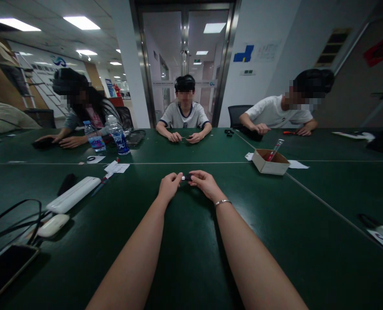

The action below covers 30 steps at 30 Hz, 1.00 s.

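Between my two hands, over the green table, is a small black piece with a shiny silver part; it is too small to name its kind. My left hand pinches the silver end between thumb and fingers. On the black end, the fingers of my right hand are closed. A metal bracelet circles my right wrist. Both forearms reach forward across the tabletop, and my fingers partly cover the piece.
A cardboard box holding a clear tube stands right. Left are a white oblong case, a phone, cables and papers. Two bottles stand further back. Several people sit across the table, hands on small items.
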Each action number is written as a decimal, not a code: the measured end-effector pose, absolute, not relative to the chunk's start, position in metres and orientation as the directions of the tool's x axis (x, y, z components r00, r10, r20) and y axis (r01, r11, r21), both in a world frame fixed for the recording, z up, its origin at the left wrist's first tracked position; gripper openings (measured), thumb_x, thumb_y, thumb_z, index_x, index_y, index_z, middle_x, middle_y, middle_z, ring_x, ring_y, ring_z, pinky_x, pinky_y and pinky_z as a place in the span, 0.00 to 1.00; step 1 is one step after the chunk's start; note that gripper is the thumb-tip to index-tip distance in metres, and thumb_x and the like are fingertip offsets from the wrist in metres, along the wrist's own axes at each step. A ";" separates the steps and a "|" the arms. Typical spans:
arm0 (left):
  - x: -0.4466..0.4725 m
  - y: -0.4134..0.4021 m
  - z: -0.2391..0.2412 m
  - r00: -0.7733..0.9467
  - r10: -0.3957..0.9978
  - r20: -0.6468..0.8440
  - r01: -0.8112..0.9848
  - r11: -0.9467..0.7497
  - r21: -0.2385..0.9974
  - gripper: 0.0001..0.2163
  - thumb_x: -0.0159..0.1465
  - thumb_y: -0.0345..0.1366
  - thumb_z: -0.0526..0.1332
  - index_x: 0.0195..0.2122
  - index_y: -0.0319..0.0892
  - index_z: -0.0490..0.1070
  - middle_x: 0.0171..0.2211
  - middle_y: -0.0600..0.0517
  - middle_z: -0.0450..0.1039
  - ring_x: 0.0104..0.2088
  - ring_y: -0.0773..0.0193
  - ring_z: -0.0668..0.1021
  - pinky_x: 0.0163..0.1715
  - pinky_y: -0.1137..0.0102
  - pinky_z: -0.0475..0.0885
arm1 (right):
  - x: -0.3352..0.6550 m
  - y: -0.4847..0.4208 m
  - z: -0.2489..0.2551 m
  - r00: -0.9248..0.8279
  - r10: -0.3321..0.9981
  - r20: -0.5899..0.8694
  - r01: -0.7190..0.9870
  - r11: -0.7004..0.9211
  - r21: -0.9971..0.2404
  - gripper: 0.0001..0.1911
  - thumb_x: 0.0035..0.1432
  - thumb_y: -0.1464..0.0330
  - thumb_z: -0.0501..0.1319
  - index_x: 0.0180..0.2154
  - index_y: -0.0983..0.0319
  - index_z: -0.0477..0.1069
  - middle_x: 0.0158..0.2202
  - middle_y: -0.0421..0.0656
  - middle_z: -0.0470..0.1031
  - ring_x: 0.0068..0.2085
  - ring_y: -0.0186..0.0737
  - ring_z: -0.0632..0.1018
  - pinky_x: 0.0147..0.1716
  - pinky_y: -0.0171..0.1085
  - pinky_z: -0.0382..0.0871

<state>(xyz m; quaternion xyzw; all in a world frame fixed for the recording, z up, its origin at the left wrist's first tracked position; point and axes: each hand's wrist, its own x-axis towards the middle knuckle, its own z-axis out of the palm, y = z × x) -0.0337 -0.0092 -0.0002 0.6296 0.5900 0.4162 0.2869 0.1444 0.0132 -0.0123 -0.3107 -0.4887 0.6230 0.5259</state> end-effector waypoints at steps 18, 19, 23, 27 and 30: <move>-0.032 -0.006 0.000 -0.157 0.979 0.132 0.562 -0.022 0.827 0.26 0.64 0.54 0.48 0.17 0.43 0.68 0.15 0.53 0.65 0.21 0.63 0.69 0.25 0.69 0.58 | 0.144 0.011 -0.010 -0.270 0.952 0.147 -0.325 0.053 -0.944 0.23 0.34 0.70 0.76 0.37 0.61 0.76 0.38 0.41 0.72 0.39 0.39 0.77 0.43 0.39 0.75; -0.032 -0.006 -0.001 -0.153 0.978 0.138 0.554 -0.031 0.832 0.25 0.64 0.54 0.49 0.17 0.43 0.68 0.15 0.53 0.65 0.21 0.63 0.69 0.26 0.69 0.58 | 0.144 0.011 -0.010 -0.269 0.952 0.144 -0.320 0.053 -0.946 0.23 0.34 0.71 0.76 0.37 0.61 0.76 0.39 0.41 0.73 0.38 0.39 0.77 0.43 0.39 0.74; -0.033 -0.004 -0.003 -0.147 0.980 0.134 0.508 -0.041 0.861 0.25 0.63 0.55 0.50 0.17 0.43 0.67 0.14 0.54 0.64 0.20 0.64 0.69 0.26 0.70 0.59 | 0.144 0.011 -0.010 -0.272 0.952 0.143 -0.307 0.055 -0.950 0.22 0.36 0.71 0.74 0.38 0.61 0.76 0.39 0.42 0.73 0.38 0.38 0.76 0.42 0.38 0.73; -0.033 -0.005 -0.001 -0.153 0.980 0.124 0.484 -0.035 0.874 0.24 0.63 0.54 0.51 0.16 0.43 0.66 0.14 0.54 0.63 0.20 0.64 0.69 0.25 0.70 0.59 | 0.144 0.011 -0.010 -0.274 0.950 0.149 -0.303 0.062 -0.951 0.21 0.37 0.72 0.73 0.38 0.60 0.77 0.40 0.42 0.74 0.38 0.38 0.76 0.42 0.37 0.73; -0.033 -0.007 0.001 -0.140 0.983 0.115 0.468 -0.037 0.883 0.24 0.63 0.54 0.52 0.17 0.42 0.66 0.15 0.55 0.64 0.20 0.64 0.68 0.25 0.70 0.59 | 0.144 0.011 -0.010 -0.270 0.950 0.155 -0.294 0.072 -0.953 0.21 0.37 0.72 0.73 0.38 0.60 0.76 0.40 0.42 0.75 0.38 0.38 0.76 0.42 0.37 0.72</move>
